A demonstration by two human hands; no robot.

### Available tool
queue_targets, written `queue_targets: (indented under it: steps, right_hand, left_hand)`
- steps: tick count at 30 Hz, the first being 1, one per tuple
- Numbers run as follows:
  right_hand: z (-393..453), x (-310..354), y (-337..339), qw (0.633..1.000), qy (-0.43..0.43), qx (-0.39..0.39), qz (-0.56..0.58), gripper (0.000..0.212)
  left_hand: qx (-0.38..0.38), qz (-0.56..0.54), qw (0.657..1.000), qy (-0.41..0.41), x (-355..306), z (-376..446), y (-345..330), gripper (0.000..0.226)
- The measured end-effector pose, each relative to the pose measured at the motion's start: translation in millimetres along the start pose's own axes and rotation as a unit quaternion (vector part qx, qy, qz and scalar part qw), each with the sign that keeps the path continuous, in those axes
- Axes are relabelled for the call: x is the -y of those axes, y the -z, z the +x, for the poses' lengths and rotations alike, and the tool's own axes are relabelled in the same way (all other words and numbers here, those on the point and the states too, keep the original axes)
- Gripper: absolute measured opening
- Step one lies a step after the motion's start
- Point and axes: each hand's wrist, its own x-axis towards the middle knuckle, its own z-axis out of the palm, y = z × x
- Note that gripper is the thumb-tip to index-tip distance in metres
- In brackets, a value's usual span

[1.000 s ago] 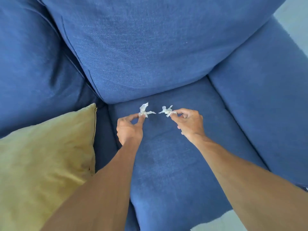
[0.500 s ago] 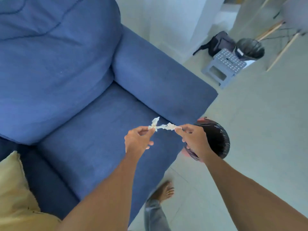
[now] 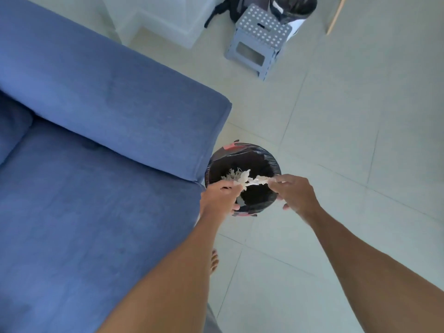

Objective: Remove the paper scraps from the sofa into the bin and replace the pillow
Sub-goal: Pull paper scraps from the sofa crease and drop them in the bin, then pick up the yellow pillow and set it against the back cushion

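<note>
A round bin [image 3: 242, 150] lined with a black bag stands on the floor beside the blue sofa's [image 3: 96, 188] armrest. Both my hands hover over its opening. My left hand [image 3: 219, 198] pinches a white paper scrap [image 3: 244, 179] at the bin's near left rim. My right hand [image 3: 296, 193] pinches another scrap [image 3: 262, 180] at the right rim. The two scraps touch between my fingertips. More white paper [image 3: 231, 174] lies inside the bin. The pillow is out of view.
A grey folding step stool [image 3: 258, 42] stands on the tiled floor at the back, with a second black-lined bin [image 3: 292, 7] and a dark bag behind it. A white cabinet base [image 3: 158, 18] sits beyond the armrest. My bare foot [image 3: 213, 260] shows beside the sofa front.
My view and both hands swung right from the sofa seat to above the bin, carrying the two scraps. The yellow pillow left the view.
</note>
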Motion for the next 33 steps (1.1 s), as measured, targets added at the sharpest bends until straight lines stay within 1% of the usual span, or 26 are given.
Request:
queue_targets:
  steps: [3,5,7,11,14,16,17,21,23,25,27,29,33]
  right_hand:
    - [19,-7,0,0.999,-0.034,0.012,0.034,0.040]
    - [25,-9,-2,0.998,-0.042,0.023,0.035,0.050]
    - [27,-8,-5,0.998,-0.048,0.029,0.035,0.053]
    - [17,4,-9,0.998,-0.044,0.049,0.022,0.038]
    - [0,23,-19,0.998,-0.023,0.061,0.006,0.030]
    - [-19,40,-29,0.998,-0.001,0.070,0.004,0.027]
    - [-31,48,-36,0.997,0.012,0.079,-0.001,0.026]
    - [-93,85,-78,0.992,0.045,0.117,-0.004,0.020]
    - [-133,105,-107,0.988,0.061,0.143,-0.001,0.018]
    - [-176,122,-136,0.981,0.092,0.169,-0.012,0.017]
    - [-217,136,-166,0.972,0.125,0.196,-0.019,0.015]
    - [-258,146,-198,0.962,0.158,0.217,-0.049,0.016]
    - [-333,156,-266,0.936,0.197,0.278,-0.094,0.024]
  left_hand:
    - [0.012,0.006,1.000,0.016,-1,19,-15,0.036]
    - [0.009,0.012,1.000,0.027,2,24,-17,0.038]
    - [-0.003,0.019,0.999,0.037,6,24,-14,0.036]
    - [-0.038,0.018,0.998,0.054,17,16,9,0.032]
    - [-0.064,-0.007,0.995,0.083,28,-5,39,0.021]
    - [-0.080,-0.028,0.992,0.089,39,-28,66,0.010]
    - [-0.089,-0.042,0.991,0.089,44,-42,81,0.009]
    - [-0.151,-0.096,0.981,0.075,67,-109,152,0.009]
    - [-0.195,-0.123,0.971,0.067,78,-148,196,0.019]
    - [-0.240,-0.147,0.957,0.073,93,-186,239,0.034]
    - [-0.285,-0.152,0.943,0.084,109,-226,281,0.043]
    - [-0.324,-0.165,0.927,0.091,133,-263,321,0.047]
    - [-0.383,-0.194,0.898,0.101,196,-336,390,0.059]
